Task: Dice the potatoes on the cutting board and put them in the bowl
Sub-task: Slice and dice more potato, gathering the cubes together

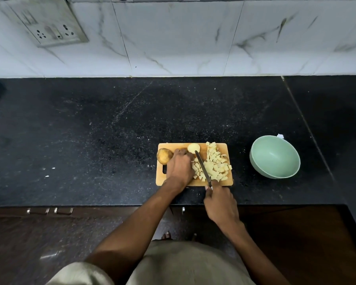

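While our right hand (pixel 220 204) grips the knife (pixel 202 168), pale potato cubes (pixel 215 166) heap right of its blade; our left hand (pixel 180 164) presses pieces, bare board (pixel 193 183) edge nearest us.

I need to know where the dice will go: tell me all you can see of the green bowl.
The green bowl is a round, pale mint bowl, smooth and matte, plastic or ceramic by its look. It stands upright on the black countertop, right of the cutting board and apart from it. It looks empty. Neither hand touches it. A small white scrap lies just behind its rim.
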